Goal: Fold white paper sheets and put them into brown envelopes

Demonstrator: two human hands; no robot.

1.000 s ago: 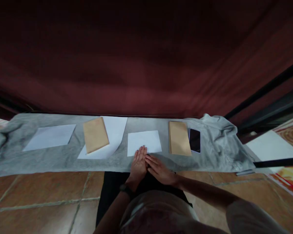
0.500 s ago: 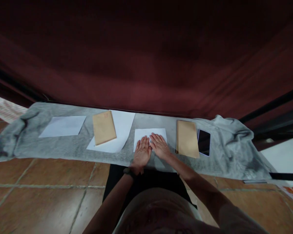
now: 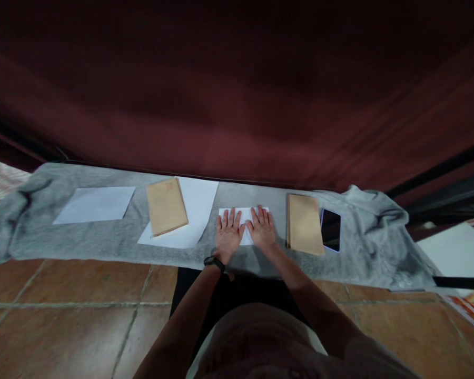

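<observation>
A small white sheet of paper [image 3: 245, 217] lies on the grey cloth in front of me, partly covered by both hands. My left hand [image 3: 228, 232] rests flat on its left side with the fingers spread, and a dark watch [image 3: 215, 261] is on that wrist. My right hand [image 3: 262, 229] lies flat on the paper's right side, fingers also apart. Neither hand grips anything. Whether the paper is folded I cannot tell. To the right of my right hand is a stack of brown envelopes [image 3: 305, 223].
The grey cloth [image 3: 102, 239] covers a narrow table. On the left are white paper [image 3: 97, 204] and brown envelopes [image 3: 166, 206] on a larger white sheet [image 3: 201, 202]. A phone [image 3: 331, 230] lies at right. A dark red curtain [image 3: 237, 142] hangs behind the table.
My hands have slid apart and slightly forward on the white paper, left hand to the left edge and right hand to the right. The fingers have spread.
</observation>
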